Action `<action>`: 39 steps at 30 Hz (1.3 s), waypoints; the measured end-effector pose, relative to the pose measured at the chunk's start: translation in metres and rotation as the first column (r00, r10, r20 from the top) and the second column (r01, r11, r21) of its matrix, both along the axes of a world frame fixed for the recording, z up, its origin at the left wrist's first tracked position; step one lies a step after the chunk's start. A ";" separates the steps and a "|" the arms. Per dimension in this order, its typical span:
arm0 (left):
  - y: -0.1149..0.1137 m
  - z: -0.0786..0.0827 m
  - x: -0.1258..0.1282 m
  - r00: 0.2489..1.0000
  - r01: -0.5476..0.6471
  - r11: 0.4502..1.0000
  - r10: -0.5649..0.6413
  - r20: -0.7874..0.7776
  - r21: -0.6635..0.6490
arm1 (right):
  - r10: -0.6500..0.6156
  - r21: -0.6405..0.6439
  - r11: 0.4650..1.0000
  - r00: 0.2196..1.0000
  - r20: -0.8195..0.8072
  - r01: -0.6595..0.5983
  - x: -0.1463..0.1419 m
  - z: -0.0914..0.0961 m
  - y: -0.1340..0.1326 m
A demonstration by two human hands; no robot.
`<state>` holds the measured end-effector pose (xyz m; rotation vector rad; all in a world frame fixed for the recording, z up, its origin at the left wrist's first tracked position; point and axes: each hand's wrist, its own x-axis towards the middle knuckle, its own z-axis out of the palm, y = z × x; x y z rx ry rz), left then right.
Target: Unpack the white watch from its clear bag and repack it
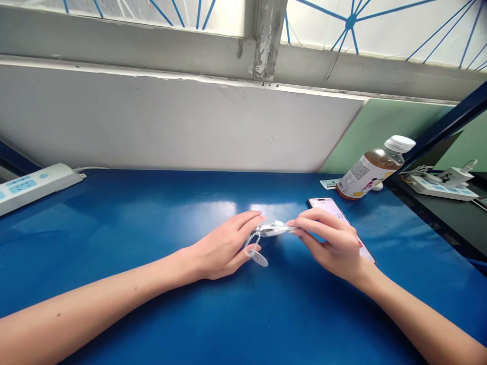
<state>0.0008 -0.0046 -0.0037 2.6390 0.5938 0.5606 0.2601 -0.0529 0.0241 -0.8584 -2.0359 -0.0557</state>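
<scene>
Over the blue table, my right hand pinches the right end of a shiny, silvery, flattened keychain-like piece between thumb and fingertips. From its left end hangs a loop of ball chain with a small, pale, round disc at the bottom. My left hand is beside the left end, fingers stretched out and thumb apart below them. The chain and disc overlap the left thumb; whether they touch it I cannot tell. What exactly the silvery piece is cannot be made out.
A phone with a lit screen lies partly under my right hand. Behind it are a tilted, white-capped drink bottle and a small label card. Power strips stand at left and right. A wall bounds the table's back.
</scene>
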 end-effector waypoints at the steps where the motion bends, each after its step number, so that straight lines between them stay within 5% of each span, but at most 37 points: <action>1: 0.000 -0.001 0.000 1.000 -0.010 1.000 0.010 0.004 0.014 | -0.006 -0.024 1.000 0.999 -0.052 0.005 0.000 0.001 -0.001; 6: -0.001 -0.003 0.002 0.996 -0.086 0.996 0.086 0.004 -0.007 | -0.114 -0.237 0.970 0.965 -0.237 0.056 -0.002 0.001 0.000; 14: -0.002 -0.005 0.003 0.990 -0.128 0.992 0.129 0.054 -0.013 | -0.279 -0.620 0.782 0.924 -0.261 0.061 -0.003 -0.018 0.009; 19: -0.002 -0.002 0.002 0.994 -0.109 0.994 0.109 -0.012 -0.008 | -0.175 -0.638 0.767 0.978 -0.115 0.063 -0.003 -0.028 0.011; 26: 0.000 0.002 0.004 0.989 -0.066 0.997 0.061 -0.135 -0.034 | -0.074 -0.333 0.926 0.952 0.296 0.176 0.000 -0.020 0.002; 28: 0.000 0.002 0.004 0.985 -0.084 0.996 0.079 -0.150 -0.024 | 0.026 -0.317 0.942 0.913 0.406 0.114 0.003 -0.012 0.000; 39: 0.000 0.001 0.004 0.972 -0.116 0.993 0.115 -0.206 0.009 | 0.126 -0.553 0.801 0.838 0.531 0.229 0.012 -0.017 0.004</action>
